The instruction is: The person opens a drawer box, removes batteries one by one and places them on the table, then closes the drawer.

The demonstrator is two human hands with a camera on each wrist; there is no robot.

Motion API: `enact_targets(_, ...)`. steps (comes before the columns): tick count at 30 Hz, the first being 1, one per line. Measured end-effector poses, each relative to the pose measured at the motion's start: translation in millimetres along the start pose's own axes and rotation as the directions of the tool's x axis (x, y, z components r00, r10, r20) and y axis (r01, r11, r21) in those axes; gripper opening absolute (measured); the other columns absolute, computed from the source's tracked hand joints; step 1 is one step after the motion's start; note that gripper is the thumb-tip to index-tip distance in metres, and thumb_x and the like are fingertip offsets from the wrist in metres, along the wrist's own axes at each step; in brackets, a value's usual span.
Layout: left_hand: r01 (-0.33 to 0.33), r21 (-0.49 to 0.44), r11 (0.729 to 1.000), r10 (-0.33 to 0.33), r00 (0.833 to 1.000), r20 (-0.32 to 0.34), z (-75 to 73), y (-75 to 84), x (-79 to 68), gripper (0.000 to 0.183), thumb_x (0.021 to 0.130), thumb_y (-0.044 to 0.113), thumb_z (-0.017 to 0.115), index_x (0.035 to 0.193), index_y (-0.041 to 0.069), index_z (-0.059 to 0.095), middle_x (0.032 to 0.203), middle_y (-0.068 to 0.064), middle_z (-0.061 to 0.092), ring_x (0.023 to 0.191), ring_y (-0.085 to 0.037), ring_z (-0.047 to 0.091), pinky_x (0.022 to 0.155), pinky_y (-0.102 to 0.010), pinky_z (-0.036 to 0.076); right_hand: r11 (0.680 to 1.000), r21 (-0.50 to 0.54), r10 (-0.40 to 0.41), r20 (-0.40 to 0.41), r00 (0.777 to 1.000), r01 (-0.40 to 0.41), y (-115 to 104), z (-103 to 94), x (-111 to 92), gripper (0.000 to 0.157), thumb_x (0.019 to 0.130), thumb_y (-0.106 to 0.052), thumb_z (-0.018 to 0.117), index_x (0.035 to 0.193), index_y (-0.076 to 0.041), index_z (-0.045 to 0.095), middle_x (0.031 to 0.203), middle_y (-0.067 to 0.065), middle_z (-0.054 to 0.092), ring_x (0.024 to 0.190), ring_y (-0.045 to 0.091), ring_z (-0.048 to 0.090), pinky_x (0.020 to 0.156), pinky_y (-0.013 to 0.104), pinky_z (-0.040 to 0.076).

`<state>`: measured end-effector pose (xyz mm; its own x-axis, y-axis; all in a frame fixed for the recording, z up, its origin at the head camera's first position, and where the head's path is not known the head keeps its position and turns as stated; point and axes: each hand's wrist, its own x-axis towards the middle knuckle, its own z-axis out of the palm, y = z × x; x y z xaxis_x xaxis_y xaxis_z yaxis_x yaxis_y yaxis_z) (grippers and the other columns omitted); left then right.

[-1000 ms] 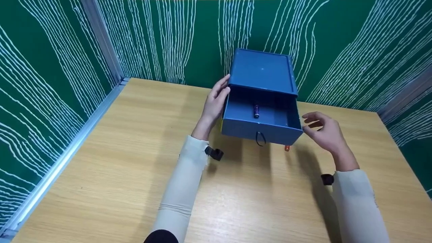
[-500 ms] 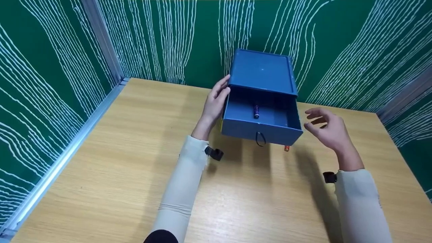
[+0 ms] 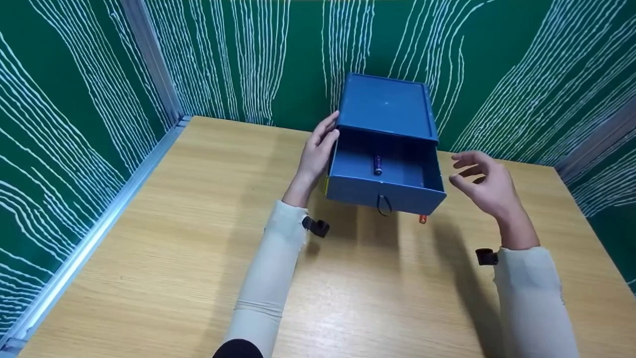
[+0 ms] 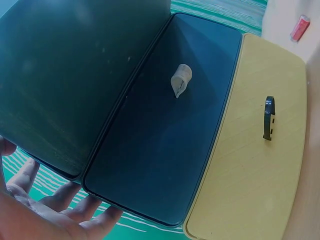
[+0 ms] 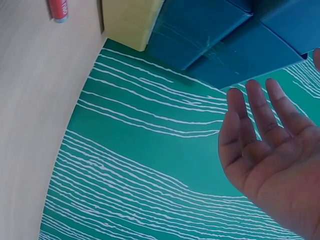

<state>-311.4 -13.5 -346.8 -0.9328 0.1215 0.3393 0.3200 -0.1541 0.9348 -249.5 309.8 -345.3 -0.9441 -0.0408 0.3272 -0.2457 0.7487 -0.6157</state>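
In the head view, the left hand [image 3: 314, 154] rested against the side of a blue plastic drawer unit [image 3: 390, 107], presumably to steady it, since its top blue drawer [image 3: 355, 188] jutted out between the hands. The right hand [image 3: 489, 184], well apart from the left, hung just beyond the drawer, fingers loosely bent around nothing. A small purple cylinder [image 3: 378, 164] lay between the hands, inside the drawer, whose walls would stop it rolling off. In the left wrist view, the fingers spread along the unit's edge; beyond them stood a flat yellow drawer front [image 4: 250, 165] with a black loop pull [image 4: 269, 118], likely shaped for hooking a finger. In the right wrist view, the palm faced the unit without touching it, a small red cylinder [image 5: 59, 10] lying off past the fingertips.
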Motion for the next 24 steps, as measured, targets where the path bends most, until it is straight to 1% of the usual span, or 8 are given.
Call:
enact_targets(6, 0.002, -0.009, 1.0, -0.002, 1.0, 0.003, 0.2, 0.0, -0.3, 0.041, 0.091, 0.014, 0.041, 0.132, 0.011, 0.039, 0.136, -0.003, 0.039, 0.122, -0.006, 0.036, 0.101, -0.024, 0.028, 1.0, 0.016, -0.013, -0.004, 1.0, 0.013, -4, -0.4, 0, 0.041, 0.078, -0.03, 0.061, 0.117, -0.021, 0.051, 0.111, 0.004, 0.055, 0.092, 0.016, 0.052, 0.078, 0.035, 0.041)
enact_targets(14, 0.001, -0.014, 1.0, -0.001, 1.0, 0.006, 0.1, -0.9, -0.4, 0.041, 0.091, 0.014, 0.04, 0.132, 0.012, 0.038, 0.136, -0.003, 0.039, 0.122, -0.007, 0.037, 0.101, -0.024, 0.028, 1.0, 0.025, -0.016, -0.012, 1.0, 0.016, -9, -3.3, 2, 0.041, 0.078, -0.028, 0.062, 0.117, -0.022, 0.051, 0.111, 0.003, 0.054, 0.09, 0.012, 0.052, 0.074, 0.024, 0.041)
enact_targets(20, -0.005, -0.055, 0.998, 0.005, 1.0, 0.009, 0.7, -2.1, -0.2, 0.041, 0.091, 0.012, 0.04, 0.132, 0.009, 0.037, 0.134, -0.005, 0.04, 0.121, -0.007, 0.038, 0.1, -0.024, 0.029, 0.999, 0.02, -0.036, -0.019, 0.999, 0.037, -14, -5.9, 3, 0.04, 0.078, -0.028, 0.062, 0.117, -0.021, 0.051, 0.11, 0.003, 0.055, 0.09, 0.011, 0.052, 0.073, 0.022, 0.04)
enact_targets(24, 0.004, -0.046, 0.999, -0.003, 1.0, 0.006, 0.6, -1.5, 0.1, 0.041, 0.091, 0.013, 0.04, 0.132, 0.011, 0.038, 0.134, -0.004, 0.04, 0.12, -0.007, 0.038, 0.1, -0.025, 0.029, 0.999, 0.024, -0.042, -0.022, 0.999, 0.043, -18, -8.0, 5, 0.04, 0.078, -0.028, 0.062, 0.116, -0.021, 0.052, 0.11, 0.003, 0.055, 0.089, 0.01, 0.052, 0.074, 0.022, 0.041)
